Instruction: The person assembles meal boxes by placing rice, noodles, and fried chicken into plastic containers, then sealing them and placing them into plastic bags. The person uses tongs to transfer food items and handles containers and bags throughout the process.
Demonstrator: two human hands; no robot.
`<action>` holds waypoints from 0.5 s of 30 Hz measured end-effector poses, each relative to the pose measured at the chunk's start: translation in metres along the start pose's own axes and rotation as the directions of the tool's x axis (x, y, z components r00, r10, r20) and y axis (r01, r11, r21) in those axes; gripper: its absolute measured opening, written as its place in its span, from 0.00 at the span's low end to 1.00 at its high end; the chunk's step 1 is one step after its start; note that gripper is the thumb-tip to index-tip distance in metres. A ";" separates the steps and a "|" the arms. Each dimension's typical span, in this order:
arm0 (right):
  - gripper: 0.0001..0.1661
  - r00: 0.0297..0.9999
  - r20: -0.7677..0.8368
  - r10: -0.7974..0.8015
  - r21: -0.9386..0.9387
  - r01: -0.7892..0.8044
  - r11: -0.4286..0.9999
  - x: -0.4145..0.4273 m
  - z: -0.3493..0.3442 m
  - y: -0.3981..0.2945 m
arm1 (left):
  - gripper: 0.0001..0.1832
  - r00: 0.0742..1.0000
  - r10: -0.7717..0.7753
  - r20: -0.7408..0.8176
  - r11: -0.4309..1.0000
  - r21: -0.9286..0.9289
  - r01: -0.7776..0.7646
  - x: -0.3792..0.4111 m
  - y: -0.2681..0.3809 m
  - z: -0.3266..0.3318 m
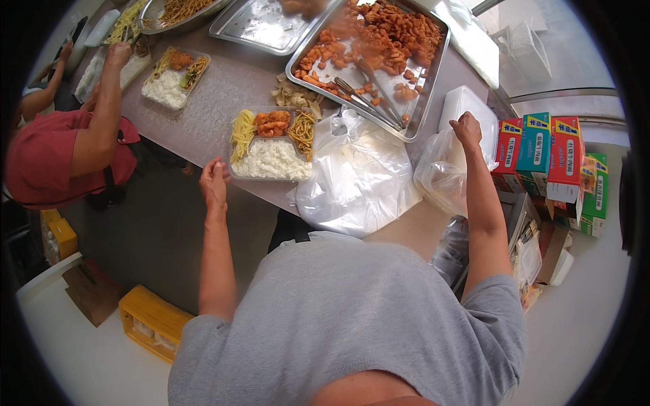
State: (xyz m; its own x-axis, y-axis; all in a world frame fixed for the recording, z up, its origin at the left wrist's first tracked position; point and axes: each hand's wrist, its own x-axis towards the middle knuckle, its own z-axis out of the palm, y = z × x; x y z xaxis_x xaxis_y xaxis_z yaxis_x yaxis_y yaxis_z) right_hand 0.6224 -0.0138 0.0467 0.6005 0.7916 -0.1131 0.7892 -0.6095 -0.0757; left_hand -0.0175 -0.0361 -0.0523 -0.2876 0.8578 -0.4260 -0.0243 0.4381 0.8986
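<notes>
Directly before me, a clear plastic meal box [271,144] sits at the table's near edge. White rice fills its large compartment; shredded pale yellow food, fried chicken pieces and noodles fill the smaller ones. My left hand [215,181] is beside the box's left edge, holding nothing. Over to the right, my right hand [466,131] has curled fingers at the near side of a stack of clear plastic lids [464,104]; whether a lid is pinched is hidden. A clear plastic bag [436,165] lies below that hand. White plastic bags [358,175] are heaped between my hands.
A metal tray [434,76] of fried chicken holds metal tongs [368,104]. Another metal tray [249,33] lies beyond. A second filled meal box [175,78] sits left, near a co-worker in a red shirt [56,157]. Instant noodle boxes [563,147] stand at right.
</notes>
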 end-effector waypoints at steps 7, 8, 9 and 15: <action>0.19 0.972 0.019 0.233 -0.048 -0.232 0.972 0.024 0.009 -0.008 | 0.14 0.919 -0.180 0.350 0.966 0.237 0.099 0.074 0.038 0.000; 0.17 0.977 0.043 0.211 -0.022 -0.210 0.977 0.032 0.011 0.006 | 0.13 0.902 -0.181 0.391 0.966 0.243 0.089 0.077 0.038 0.006; 0.16 0.981 0.073 0.181 0.009 -0.182 0.983 0.038 0.013 0.013 | 0.12 0.888 -0.185 0.421 0.964 0.253 0.081 0.082 0.040 0.008; 0.15 0.992 0.106 0.061 0.149 -0.077 0.986 0.020 -0.011 0.003 | 0.06 0.895 -0.158 0.417 0.973 0.219 0.069 0.081 0.033 -0.004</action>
State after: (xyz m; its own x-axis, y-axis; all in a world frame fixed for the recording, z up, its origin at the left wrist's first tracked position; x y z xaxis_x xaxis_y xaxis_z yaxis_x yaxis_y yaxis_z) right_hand 0.6382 0.0004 0.0555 0.6307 0.7436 -0.2219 0.7128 -0.6682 -0.2132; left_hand -0.0450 0.0465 -0.0570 0.1452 0.8109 -0.5669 0.1662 0.5449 0.8219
